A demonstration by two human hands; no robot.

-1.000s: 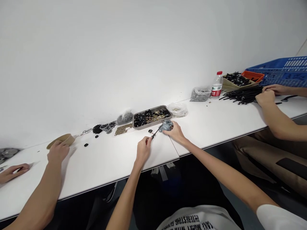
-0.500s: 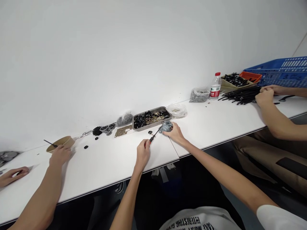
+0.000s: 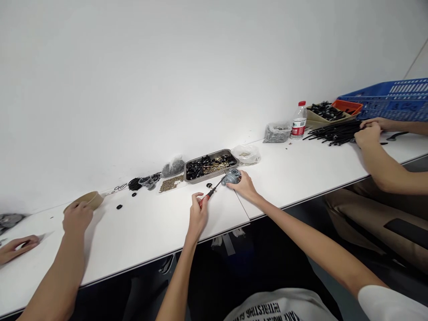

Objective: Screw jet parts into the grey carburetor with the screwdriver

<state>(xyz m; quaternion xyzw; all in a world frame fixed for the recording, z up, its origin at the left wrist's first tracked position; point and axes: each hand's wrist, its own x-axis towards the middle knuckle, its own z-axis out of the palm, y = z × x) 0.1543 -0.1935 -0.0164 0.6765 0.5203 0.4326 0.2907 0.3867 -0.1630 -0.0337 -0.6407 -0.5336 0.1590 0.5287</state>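
Observation:
My left hand (image 3: 198,210) grips a screwdriver (image 3: 209,195) with a red and black handle, its index finger lifted a little off the grip. The shaft slants up to the right, its tip at a grey round-bodied metal part (image 3: 233,177). My right hand (image 3: 245,183) holds that part against the white table from its right side. Whether the tip sits in a screw cannot be made out. A small black-topped fitting (image 3: 209,185) lies just left of the shaft. Behind the part stands a metal tray (image 3: 211,166) of black pieces and brass-coloured screws.
Small brass pieces (image 3: 171,183) and a bag of dark bits (image 3: 173,167) lie left of the tray; a plastic bag (image 3: 246,154) is at its right. A co-worker's hand (image 3: 78,217) reaches into a tan bowl (image 3: 95,200). Another person handles black tubes (image 3: 334,133) near a bottle (image 3: 299,121).
My left index finger has lifted and the hand has shifted slightly on the screwdriver. The grey part stays put. The co-worker's hand at left has moved further over the bowl.

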